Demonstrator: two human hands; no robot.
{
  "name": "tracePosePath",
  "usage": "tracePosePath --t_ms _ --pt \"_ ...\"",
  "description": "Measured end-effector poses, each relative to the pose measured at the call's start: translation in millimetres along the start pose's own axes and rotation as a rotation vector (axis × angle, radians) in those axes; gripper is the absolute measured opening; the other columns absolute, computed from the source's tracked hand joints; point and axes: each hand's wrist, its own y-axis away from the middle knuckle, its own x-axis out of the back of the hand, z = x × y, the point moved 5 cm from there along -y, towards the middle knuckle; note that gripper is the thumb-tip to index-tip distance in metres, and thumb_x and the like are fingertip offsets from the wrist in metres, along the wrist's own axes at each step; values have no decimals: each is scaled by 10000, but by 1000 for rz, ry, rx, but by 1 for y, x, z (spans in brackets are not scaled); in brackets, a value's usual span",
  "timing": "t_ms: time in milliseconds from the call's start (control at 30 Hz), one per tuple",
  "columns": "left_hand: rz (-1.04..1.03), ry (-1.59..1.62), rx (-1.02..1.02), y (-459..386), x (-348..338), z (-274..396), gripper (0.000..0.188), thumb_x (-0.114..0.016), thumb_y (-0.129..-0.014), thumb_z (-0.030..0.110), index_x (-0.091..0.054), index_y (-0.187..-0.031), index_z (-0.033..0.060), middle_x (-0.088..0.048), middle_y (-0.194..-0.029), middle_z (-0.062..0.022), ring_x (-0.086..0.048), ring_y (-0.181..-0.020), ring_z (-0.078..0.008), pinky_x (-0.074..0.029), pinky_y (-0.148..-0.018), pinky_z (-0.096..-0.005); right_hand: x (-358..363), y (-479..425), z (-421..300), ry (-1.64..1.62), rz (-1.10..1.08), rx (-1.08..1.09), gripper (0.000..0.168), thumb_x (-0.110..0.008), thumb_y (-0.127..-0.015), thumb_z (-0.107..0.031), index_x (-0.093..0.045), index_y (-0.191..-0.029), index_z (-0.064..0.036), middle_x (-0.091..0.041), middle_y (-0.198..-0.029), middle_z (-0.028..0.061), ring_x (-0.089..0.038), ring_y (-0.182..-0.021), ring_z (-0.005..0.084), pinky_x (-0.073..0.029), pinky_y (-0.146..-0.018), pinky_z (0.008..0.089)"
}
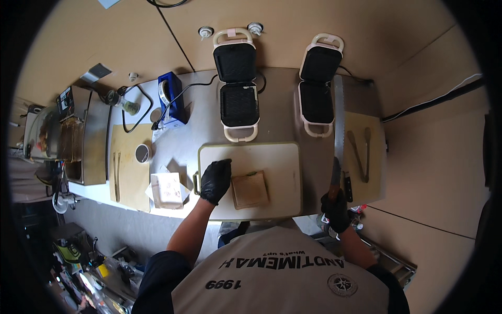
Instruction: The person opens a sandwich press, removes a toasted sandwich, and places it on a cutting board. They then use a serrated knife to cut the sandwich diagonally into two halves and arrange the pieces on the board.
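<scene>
A toasted sandwich (250, 190) lies flat on the pale cutting board (282, 168), with a bit of green at its far edge. Just left of it, my left hand (215, 181), in a black glove, is held over the board; its fingers are bunched together and nothing shows in them. My right hand (337, 210), gloved too, grips the brown handle of a knife (336, 176) to the right of the board, blade pointing away from me. Beyond that blade lies a long serrated knife (339, 117), partly overlapped by it in view. A black-handled utensil (348, 187) rests beside it.
Two opened sandwich makers (239, 104) (316, 103) stand behind the board. Tongs (365, 157) lie at right, more tongs (117, 176) at left. Left of the board are paper wrappers (166, 190), a cup (143, 153), a blue tape dispenser (172, 100), a jar (127, 105) and cords.
</scene>
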Motion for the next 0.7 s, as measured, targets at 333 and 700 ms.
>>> tracePosePath --t_ms 333,700 --pt "113 155 532 120 -8 -25 238 -546 -956 218 -724 -1031 78 -715 -912 -151 -690 -792 -251 -532 -717 -367 16 -19 13 64 -257 57 386 -511 -988 -428 -579 -1109 -68 -583 -782 12 -548 -624 115 -436 -542 276" --pt "129 204 396 145 -30 -48 259 -575 -942 233 -660 -1126 70 -707 -843 -175 -695 -773 -299 -531 -701 -404 1 -14 -1 415 -298 360 407 -433 -1017 -373 -517 -1221 -30 -569 -971 126 -563 -859 256 -448 -747 353"
